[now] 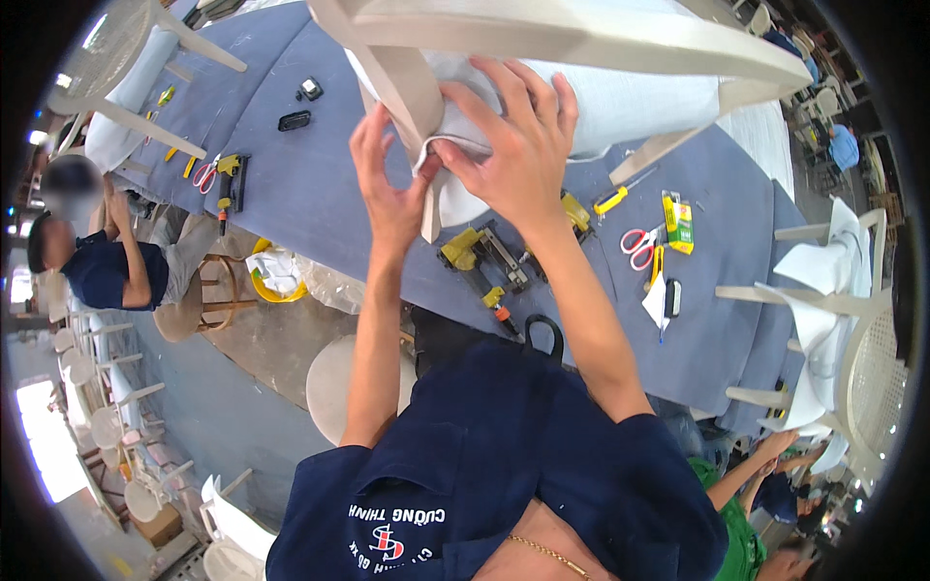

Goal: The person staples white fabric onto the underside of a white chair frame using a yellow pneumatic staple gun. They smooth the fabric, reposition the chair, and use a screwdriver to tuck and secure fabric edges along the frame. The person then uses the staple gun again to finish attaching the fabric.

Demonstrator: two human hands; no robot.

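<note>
A pale wooden chair (572,37) lies tipped over on the padded table, its seat covered in whitish fabric (620,108). At the joint of a chair leg, the fabric is folded up along the wood. My right hand (518,145) lies over the seat with fingers spread across the fabric, its thumb gripping the folded edge. Beside the same leg, my left hand (392,189) is curled, its thumb pressing the fabric edge against the wood. Its other fingertips are partly behind the leg. Below the hands, a yellow-and-black staple gun (484,263) rests on the table.
On the grey-blue padded table (320,184) lie scissors (639,248), a yellow-handled screwdriver (612,199), a green-yellow box (677,223) and another staple gun (229,184). More chairs (852,320) stand at the right. A co-worker (116,257) sits at the left; another person's green sleeve (731,513) shows lower right.
</note>
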